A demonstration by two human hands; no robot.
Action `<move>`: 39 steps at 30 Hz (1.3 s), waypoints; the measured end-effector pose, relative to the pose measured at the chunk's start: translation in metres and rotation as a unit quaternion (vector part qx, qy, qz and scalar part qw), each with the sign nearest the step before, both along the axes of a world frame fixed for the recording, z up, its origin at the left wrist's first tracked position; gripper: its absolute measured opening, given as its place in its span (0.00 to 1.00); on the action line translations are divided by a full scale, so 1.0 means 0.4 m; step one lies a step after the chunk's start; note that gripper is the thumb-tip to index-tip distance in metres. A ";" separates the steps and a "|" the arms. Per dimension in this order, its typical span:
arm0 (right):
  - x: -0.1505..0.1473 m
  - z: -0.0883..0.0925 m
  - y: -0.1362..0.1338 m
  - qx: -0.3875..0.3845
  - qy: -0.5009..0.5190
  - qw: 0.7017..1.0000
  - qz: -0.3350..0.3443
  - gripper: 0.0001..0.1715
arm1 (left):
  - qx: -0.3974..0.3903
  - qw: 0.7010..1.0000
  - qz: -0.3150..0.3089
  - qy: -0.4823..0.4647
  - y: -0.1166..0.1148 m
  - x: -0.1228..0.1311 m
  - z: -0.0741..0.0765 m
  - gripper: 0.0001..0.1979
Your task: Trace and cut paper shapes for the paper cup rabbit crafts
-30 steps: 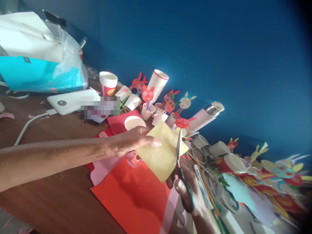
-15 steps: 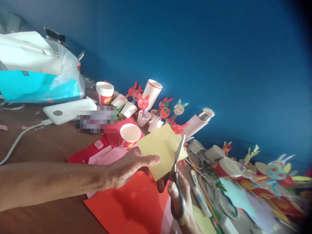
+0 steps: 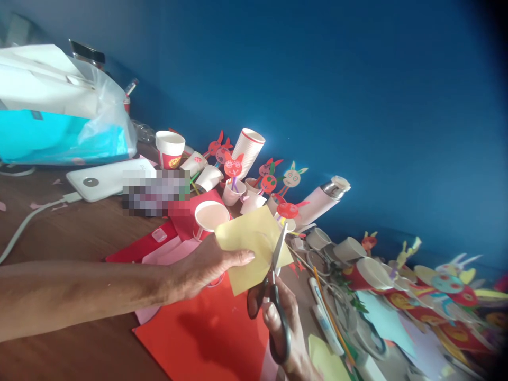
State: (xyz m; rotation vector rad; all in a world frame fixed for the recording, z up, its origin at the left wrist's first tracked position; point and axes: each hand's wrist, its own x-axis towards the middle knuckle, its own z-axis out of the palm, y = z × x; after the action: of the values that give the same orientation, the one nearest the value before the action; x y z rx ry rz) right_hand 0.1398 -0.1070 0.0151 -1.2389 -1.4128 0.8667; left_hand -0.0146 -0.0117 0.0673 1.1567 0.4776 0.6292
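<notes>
My left hand (image 3: pixel 206 267) grips a square of yellow paper (image 3: pixel 248 243) by its left side, thumb on top and fingers underneath. In my right hand (image 3: pixel 291 317) is a pair of scissors (image 3: pixel 279 254) with black handles, my fingers through the loops. One blade lies over the paper near its right corner; the other blade is hidden beneath. A faint round outline shows on the paper. Under both hands lies a red paper sheet (image 3: pixel 206 333), with pink paper (image 3: pixel 166 251) beside it. Just behind the yellow square stands a paper cup (image 3: pixel 212 214).
Small cups hold paper rabbit faces (image 3: pixel 233 166) near the blue wall, by a leaning thermos (image 3: pixel 323 198) and stacked cups (image 3: pixel 248 148). On the left are a white power bank (image 3: pixel 111 177) and a plastic bag (image 3: pixel 71 121). Markers (image 3: pixel 325 317) and more cups (image 3: pixel 369 272) crowd the right.
Both hands, the yellow paper and the scissors have shifted slightly left together. The scissors still sit at the paper's right corner, and their blades appear closer together.
</notes>
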 end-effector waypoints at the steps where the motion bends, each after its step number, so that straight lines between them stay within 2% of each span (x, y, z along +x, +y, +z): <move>1: 0.000 0.000 0.000 0.001 0.001 1.000 0.001 0.21 | -0.007 1.000 -0.007 0.004 0.000 0.000 -0.001 0.09; 6: 0.000 0.005 0.000 -0.008 0.003 1.000 0.011 0.22 | -0.019 1.000 0.002 0.012 0.002 0.002 -0.009 0.09; 11: 0.000 0.018 -0.004 -0.029 -0.024 0.999 0.005 0.25 | -0.017 0.997 0.034 0.068 0.007 0.002 0.006 0.14; 14: -0.001 0.024 -0.005 -0.033 -0.028 0.999 0.002 0.26 | -0.018 0.995 0.041 0.091 0.009 0.002 0.012 0.14; 25: 0.001 0.015 -0.008 -0.023 -0.026 0.999 -0.013 0.26 | -0.061 0.997 0.029 0.027 0.017 0.008 -0.020 0.18; 33: 0.000 0.016 -0.008 -0.029 -0.027 0.999 -0.005 0.25 | -0.043 0.994 0.047 0.091 0.016 -0.001 0.001 0.15; 39: 0.004 0.017 -0.007 -0.031 -0.035 0.999 -0.002 0.25 | -0.038 0.993 0.056 0.092 0.019 0.000 0.004 0.16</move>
State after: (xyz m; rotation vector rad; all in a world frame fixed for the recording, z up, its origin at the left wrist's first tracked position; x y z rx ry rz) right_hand 0.1414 -0.1100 0.0218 -1.3300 -1.4467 0.8777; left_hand -0.0146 -0.0039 0.0689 1.1257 0.7216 0.5986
